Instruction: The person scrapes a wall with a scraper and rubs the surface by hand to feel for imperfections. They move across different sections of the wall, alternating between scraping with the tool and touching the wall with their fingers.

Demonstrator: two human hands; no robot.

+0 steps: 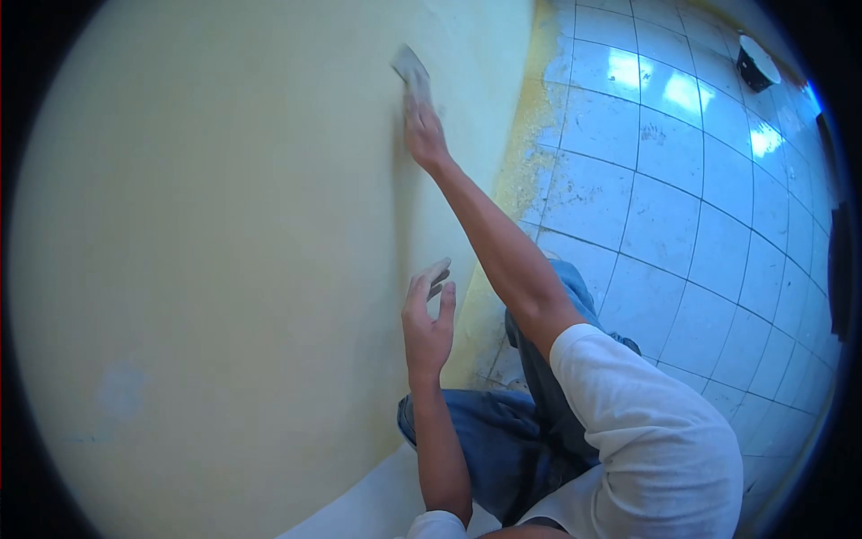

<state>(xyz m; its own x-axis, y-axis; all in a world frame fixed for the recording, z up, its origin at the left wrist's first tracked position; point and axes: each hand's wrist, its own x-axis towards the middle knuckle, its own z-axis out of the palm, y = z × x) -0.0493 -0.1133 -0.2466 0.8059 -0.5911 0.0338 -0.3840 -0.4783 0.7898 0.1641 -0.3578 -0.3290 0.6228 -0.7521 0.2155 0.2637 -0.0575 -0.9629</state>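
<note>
My right hand (422, 126), at the end of an outstretched arm, presses a small flat grey piece of sandpaper (410, 65) against the pale yellow wall (242, 225). The fingers lie along it and are slightly blurred. Lower and nearer to me, my left hand (427, 328) holds nothing. Its fingers are loosely bent with the thumb apart, close beside the wall, and pale dust coats the fingertips.
My bent legs in blue jeans (476, 427) are close to the wall. Yellow dust and crumbs (525, 153) line the wall's foot on the white tiled floor (669, 207). A black and white bucket (757, 65) stands at the far right.
</note>
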